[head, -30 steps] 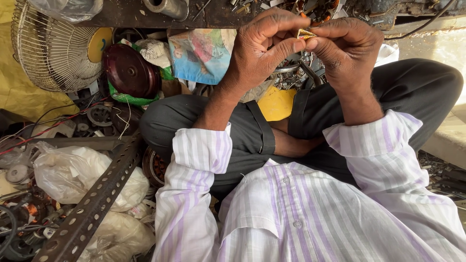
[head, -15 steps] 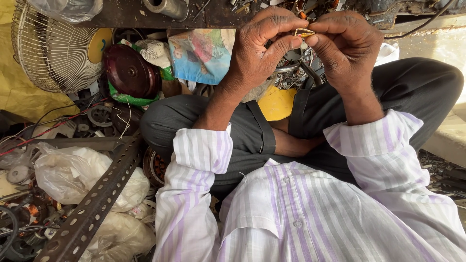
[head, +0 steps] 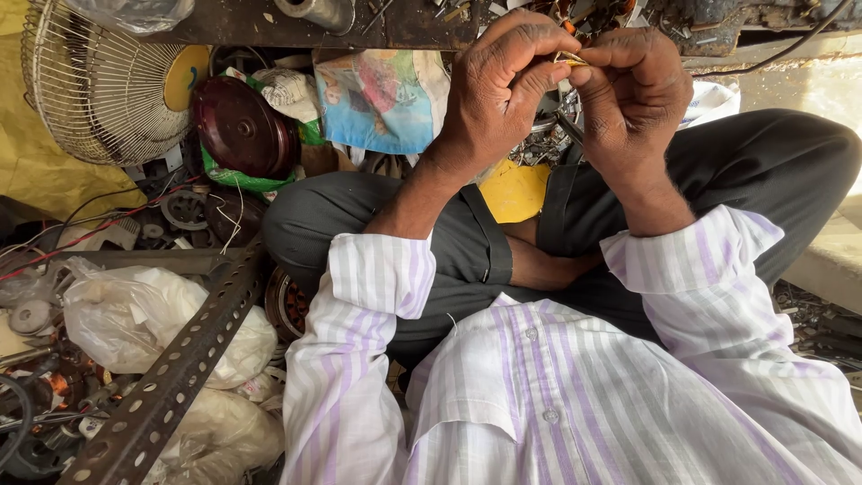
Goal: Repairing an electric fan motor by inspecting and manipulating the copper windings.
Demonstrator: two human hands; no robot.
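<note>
Up close, both hands [head: 575,90] pinch a tiny, thin yellowish piece [head: 571,60].

Single head-worn view, steeply downward and close over raised hands [head: 575,99], crossed legs [head: 467,242] and floor clutter.
</note>
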